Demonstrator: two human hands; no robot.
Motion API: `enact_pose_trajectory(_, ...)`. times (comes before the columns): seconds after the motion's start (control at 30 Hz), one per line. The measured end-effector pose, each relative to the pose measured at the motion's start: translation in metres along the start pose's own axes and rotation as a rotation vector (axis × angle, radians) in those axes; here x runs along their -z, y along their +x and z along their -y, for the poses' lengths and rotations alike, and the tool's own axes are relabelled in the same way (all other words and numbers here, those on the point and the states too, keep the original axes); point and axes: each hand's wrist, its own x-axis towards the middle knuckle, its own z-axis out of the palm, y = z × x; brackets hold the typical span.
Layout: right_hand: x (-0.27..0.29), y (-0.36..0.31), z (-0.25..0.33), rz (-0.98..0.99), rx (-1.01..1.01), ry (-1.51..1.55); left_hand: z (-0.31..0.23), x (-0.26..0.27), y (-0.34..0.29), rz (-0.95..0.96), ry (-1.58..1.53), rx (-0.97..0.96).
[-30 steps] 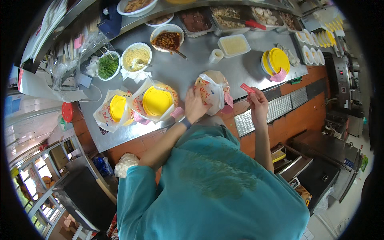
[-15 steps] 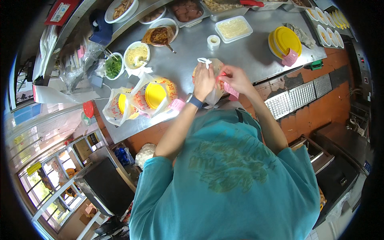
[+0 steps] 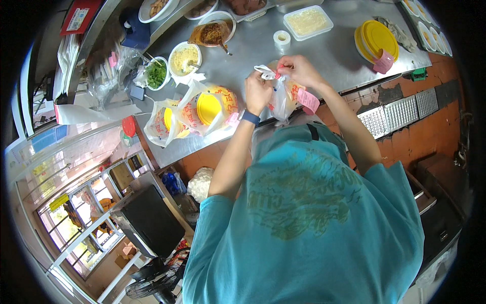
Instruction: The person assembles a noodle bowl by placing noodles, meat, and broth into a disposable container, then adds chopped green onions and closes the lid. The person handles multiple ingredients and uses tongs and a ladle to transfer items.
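A clear white plastic bag [image 3: 278,103] with a twisted white top stands at the counter's front edge, bearing red-and-yellow print inside. My left hand [image 3: 258,92] is closed at the bag's twisted neck. With the fingertips of my right hand [image 3: 301,72], I pinch a small red strip [image 3: 279,71] beside that neck; what kind of strip it is I cannot tell. A pink paper slip [image 3: 308,100] hangs from the bag below my right wrist. To the left sit two more bags, one [image 3: 223,101] around a yellow-lidded tub [image 3: 208,109].
Yellow-lidded tubs [image 3: 378,38] stand to the right on the steel counter [image 3: 334,55]. Behind my hands are a tape roll [image 3: 282,39] and a tub of pale food [image 3: 308,23]. Bowls of chopped greens [image 3: 156,74] and yellow shreds [image 3: 185,60] stand at left.
My left hand has moved off the bag's front to its side, uncovering more of the twisted neck. My right hand has risen with the red strip to the neck. The whole view has shifted.
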Motion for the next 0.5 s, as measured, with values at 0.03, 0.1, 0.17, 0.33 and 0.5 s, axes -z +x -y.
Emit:
enact_pose_trajectory(0.03, 0.001, 0.002, -0.002, 0.01, 0.003, -0.011, -0.003, 0.0, 0.0, -0.035, 0.059, -0.061)
enact_pose_trajectory(0.1, 0.0, 0.006, -0.004, 0.005, -0.004, -0.042, -0.011, -0.003, -0.001, -0.089, 0.092, -0.161)
enact_pose_trajectory(0.17, -0.005, 0.009, -0.002, -0.017, -0.05, -0.076, -0.018, -0.008, -0.004, -0.129, 0.039, -0.229)
enact_pose_trajectory(0.33, -0.009, 0.006, 0.006, -0.113, 0.002, -0.175, -0.019, -0.011, 0.005, -0.148, 0.117, -0.224)
enact_pose_trajectory(0.5, 0.0, -0.016, 0.001, 0.209, 0.245, -0.224, -0.008, -0.004, -0.011, 0.003, 0.314, -0.129)
